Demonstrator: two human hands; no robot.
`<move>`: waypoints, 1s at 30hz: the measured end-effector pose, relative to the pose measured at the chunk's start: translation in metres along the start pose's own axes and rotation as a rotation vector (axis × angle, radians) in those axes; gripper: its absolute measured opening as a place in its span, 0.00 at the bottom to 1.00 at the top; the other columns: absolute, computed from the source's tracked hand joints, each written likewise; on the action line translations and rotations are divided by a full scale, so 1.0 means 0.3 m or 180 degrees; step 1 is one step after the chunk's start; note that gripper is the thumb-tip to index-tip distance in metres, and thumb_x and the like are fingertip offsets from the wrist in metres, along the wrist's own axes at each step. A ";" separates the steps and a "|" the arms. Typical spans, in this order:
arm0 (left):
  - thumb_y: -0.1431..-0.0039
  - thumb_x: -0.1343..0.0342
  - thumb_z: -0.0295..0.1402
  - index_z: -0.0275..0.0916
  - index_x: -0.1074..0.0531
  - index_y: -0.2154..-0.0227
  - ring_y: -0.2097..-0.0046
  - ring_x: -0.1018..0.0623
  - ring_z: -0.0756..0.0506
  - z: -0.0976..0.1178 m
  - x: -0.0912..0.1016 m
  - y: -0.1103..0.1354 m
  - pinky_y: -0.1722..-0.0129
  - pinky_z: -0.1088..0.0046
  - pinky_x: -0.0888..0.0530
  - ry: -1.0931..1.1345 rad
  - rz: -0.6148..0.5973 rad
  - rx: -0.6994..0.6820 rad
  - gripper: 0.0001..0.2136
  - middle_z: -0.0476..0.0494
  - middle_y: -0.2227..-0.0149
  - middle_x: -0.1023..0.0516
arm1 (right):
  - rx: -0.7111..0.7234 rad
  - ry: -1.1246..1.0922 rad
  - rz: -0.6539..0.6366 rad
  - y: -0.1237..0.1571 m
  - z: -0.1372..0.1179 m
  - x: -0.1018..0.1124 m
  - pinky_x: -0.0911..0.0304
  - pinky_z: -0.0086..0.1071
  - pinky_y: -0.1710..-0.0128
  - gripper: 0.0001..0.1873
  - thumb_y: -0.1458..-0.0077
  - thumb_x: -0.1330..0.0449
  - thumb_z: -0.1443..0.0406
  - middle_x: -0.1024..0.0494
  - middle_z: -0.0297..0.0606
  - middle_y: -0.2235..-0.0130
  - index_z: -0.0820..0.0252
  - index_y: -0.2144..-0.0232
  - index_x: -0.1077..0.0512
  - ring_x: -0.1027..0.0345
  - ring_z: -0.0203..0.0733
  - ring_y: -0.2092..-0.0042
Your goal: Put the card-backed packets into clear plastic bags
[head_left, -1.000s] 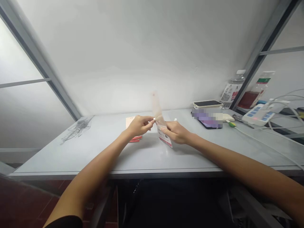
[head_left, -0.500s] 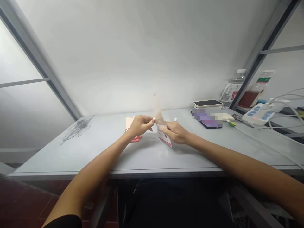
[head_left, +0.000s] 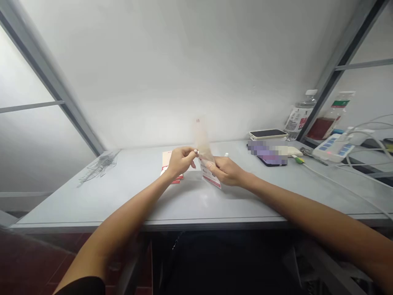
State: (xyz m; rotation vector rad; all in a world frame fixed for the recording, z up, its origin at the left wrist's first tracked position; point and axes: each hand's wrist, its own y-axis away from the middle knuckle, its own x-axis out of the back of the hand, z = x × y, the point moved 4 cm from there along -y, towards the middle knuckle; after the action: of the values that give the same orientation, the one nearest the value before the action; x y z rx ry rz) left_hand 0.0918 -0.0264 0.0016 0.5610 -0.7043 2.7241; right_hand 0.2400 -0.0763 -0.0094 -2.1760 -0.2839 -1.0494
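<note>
Upright above the table stands a translucent plastic bag [head_left: 204,149], with pale pink tones and a red band along its lower edge. My right hand [head_left: 229,171] is closed round its right side, the thumb pressed on its printed face. My left hand [head_left: 181,160] pinches a small white piece [head_left: 197,153] at the bag's left edge; whether that piece belongs to the bag I cannot tell. Partly hidden behind my left hand lie red-and-white packets [head_left: 166,156]. A little white object [head_left: 226,155] shows just beyond my right hand.
On the right of the grey table [head_left: 123,205] lie a phone with a pale edge [head_left: 268,134], a purple blurred item [head_left: 267,155], a power strip [head_left: 333,147] and white cables. Two bottles [head_left: 299,116] stand behind. Dark scribble-like marks [head_left: 101,166] are at left.
The bag has turned slightly, showing more of its face, and its top has shifted a little left. My left hand has moved slightly left with the small white piece.
</note>
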 end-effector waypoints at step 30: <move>0.44 0.52 0.37 0.42 0.32 0.62 0.78 0.31 0.57 -0.001 0.056 -0.013 0.77 0.75 0.31 -0.0004 0.0401 -0.0220 0.09 0.46 0.53 0.31 | -0.0741 -0.1680 0.0822 -0.031 0.102 0.081 0.34 0.33 0.67 0.20 0.50 0.43 0.50 0.26 0.36 0.73 0.61 0.76 0.33 0.32 0.38 0.70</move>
State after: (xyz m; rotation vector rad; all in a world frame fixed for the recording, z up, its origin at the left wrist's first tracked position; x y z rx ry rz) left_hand 0.0781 -0.0202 0.0101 0.5188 -0.8582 2.8017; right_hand 0.2698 -0.0513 0.0003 -2.5936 -0.1120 -0.3672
